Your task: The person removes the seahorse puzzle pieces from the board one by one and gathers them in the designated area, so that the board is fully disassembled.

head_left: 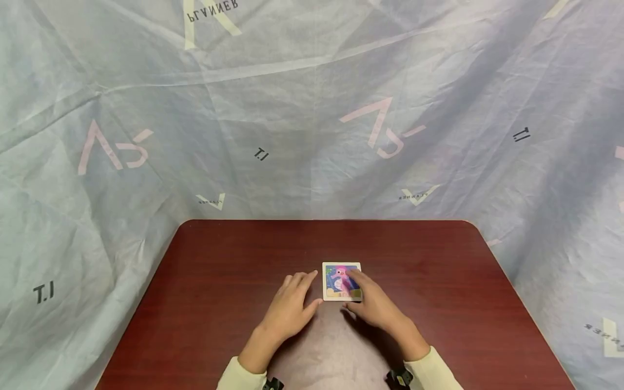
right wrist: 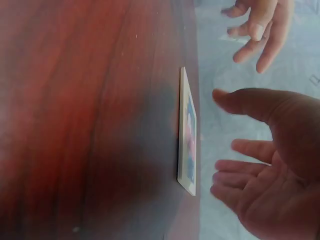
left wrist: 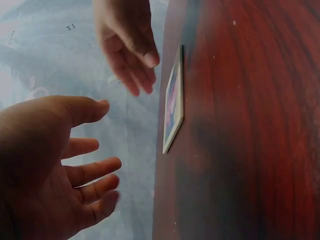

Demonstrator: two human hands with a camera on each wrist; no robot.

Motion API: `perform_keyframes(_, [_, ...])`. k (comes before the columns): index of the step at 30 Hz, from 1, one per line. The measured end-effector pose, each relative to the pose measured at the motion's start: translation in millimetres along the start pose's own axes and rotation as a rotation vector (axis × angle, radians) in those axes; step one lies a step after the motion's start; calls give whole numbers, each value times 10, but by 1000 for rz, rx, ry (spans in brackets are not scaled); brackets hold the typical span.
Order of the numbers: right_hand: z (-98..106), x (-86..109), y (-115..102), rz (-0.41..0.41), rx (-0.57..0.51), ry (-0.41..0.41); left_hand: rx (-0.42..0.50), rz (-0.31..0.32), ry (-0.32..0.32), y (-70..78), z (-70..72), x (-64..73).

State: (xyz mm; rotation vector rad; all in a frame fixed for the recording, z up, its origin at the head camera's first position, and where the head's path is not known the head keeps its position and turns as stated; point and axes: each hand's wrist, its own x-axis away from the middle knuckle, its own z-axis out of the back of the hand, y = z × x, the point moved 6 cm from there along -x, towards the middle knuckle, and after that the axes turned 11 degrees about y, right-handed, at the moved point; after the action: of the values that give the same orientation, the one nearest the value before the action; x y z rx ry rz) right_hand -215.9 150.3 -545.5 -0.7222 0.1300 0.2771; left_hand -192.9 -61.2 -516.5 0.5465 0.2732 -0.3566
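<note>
On the grey sheet beyond the fingers I read a flipped PLANNER, high to their left, a small reversed PLANNER beyond to their right, and T.I, once far left of them and twice more beyond them.

Square picture board, thin and rigid-looking, lies flat, face up on the desk, roughly mid-width. Cream border, blue ground, pink seahorse-like cartoon, green patch upper left, sandy yellow along bottom. Right side partly covered in head view.
</note>
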Motion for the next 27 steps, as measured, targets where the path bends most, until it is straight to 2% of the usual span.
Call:
perform_keyframes(4, [-10, -122, 2, 8, -29, -2, 45, 47, 26, -25, -22, -33])
perform_keyframes(12, [-89, -300, 70, 2, -58, -11, 161, 176, 28, -91, -92, -158])
perform_keyframes(20, [-230, -372, 145, -43, -29, -60, 181, 207, 10, -78, -185, -290])
perform_keyframes(27, [-216, -395, 114, -44, 58, -88, 189, 234, -24, -82, -338, -377])
